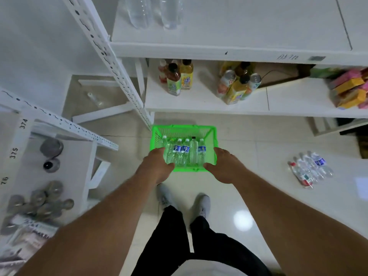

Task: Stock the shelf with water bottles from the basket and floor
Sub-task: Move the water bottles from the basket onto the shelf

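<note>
Hands (pixel 191 168) grip green basket (pixel 184 131) — shelf (pixel 209 51) ahead, loose bottles (pixel 310 170) right.

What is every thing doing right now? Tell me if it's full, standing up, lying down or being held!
green basket: gripped at both sides, holding bottles.
bottles in the basket: packed side by side, caps on.
left hand: gripping the basket's left side.
right hand: gripping the basket's right side.
bottles on the floor: lying down.
clear bottles on the top shelf: standing.
drink bottles on the lower shelf: standing, capped.

Head view (worn) faces steeply down, floorward.
</note>
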### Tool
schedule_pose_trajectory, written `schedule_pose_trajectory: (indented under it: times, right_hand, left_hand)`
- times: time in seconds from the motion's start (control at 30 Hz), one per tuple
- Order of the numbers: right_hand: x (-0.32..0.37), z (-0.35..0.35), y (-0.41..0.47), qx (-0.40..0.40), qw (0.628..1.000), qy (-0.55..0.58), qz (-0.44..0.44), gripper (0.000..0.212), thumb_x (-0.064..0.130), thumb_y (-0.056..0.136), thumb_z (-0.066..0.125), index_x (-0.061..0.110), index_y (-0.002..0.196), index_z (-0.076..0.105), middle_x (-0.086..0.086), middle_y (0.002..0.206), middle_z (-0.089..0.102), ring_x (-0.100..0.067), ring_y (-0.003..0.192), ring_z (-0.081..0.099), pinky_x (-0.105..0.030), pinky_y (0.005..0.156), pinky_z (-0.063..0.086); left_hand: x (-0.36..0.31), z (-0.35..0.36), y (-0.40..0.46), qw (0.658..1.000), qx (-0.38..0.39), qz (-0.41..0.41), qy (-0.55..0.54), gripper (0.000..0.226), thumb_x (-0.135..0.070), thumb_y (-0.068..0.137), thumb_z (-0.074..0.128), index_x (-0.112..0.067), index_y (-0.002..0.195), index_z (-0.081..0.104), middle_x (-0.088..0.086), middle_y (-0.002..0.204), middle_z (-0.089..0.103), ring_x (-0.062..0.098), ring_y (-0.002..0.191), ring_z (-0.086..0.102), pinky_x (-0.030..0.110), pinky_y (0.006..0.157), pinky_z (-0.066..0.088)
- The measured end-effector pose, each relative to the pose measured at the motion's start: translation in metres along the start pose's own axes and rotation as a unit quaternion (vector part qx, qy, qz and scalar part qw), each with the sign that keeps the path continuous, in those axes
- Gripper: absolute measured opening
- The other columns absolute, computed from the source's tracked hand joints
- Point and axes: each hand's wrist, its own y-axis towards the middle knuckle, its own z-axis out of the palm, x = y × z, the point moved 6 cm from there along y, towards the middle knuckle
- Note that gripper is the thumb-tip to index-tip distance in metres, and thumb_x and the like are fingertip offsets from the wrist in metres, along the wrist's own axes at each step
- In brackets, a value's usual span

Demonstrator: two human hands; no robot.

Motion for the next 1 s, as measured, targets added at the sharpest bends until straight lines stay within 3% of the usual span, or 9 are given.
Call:
schedule_pose_trajectory:
  times: [0.43, 0.7, 0.87, 1.0]
  right_hand:
    - [0.016, 0.045, 0.071, 0.051, 0.993, 0.099, 0.041, 0.082, 0.052, 0.094, 0.055, 0.014, 0.157, 0.019, -0.010, 0.159, 0.030, -0.029, 0.142, 0.036, -0.036, 0.111, 0.034]
    - [-0.017, 0.081, 0.146, 0.095, 0.980, 0.165, 0.049, 0.083, 0.051, 0.093, 0.058, 0.016, 0.157, 0.019, -0.011, 0.159, 0.031, -0.031, 0.137, 0.044, -0.036, 0.107, 0.041]
    - [-0.060, 0.120, 0.211, 0.099, 0.972, 0.198, 0.080, 0.081, 0.049, 0.092, 0.061, 0.016, 0.156, 0.024, -0.007, 0.157, 0.036, -0.028, 0.137, 0.044, -0.033, 0.106, 0.038]
    - [-0.086, 0.166, 0.279, 0.095, 0.967, 0.211, 0.108, 0.081, 0.051, 0.090, 0.061, 0.014, 0.153, 0.028, -0.008, 0.154, 0.042, -0.028, 0.132, 0.049, -0.033, 0.103, 0.041]
  left_hand:
    - [0.037, 0.011, 0.078, 0.998, 0.043, -0.033, -0.025, 0.078, -0.043, 0.085, 0.068, -0.016, 0.149, 0.035, 0.013, 0.150, 0.041, 0.028, 0.135, 0.044, 0.035, 0.108, 0.037]
    - [0.048, 0.055, 0.127, 0.994, 0.016, -0.078, -0.077, 0.061, -0.033, 0.081, 0.073, -0.015, 0.135, 0.053, 0.011, 0.132, 0.061, 0.027, 0.114, 0.061, 0.023, 0.085, 0.039]
    - [0.057, 0.109, 0.191, 0.990, 0.024, -0.089, -0.103, 0.070, -0.035, 0.080, 0.075, -0.013, 0.141, 0.047, 0.013, 0.137, 0.057, 0.027, 0.119, 0.059, 0.036, 0.100, 0.046]
    - [0.071, 0.163, 0.259, 0.992, 0.036, -0.084, -0.090, 0.073, -0.040, 0.080, 0.075, -0.014, 0.142, 0.046, 0.013, 0.140, 0.055, 0.027, 0.122, 0.058, 0.038, 0.102, 0.046]
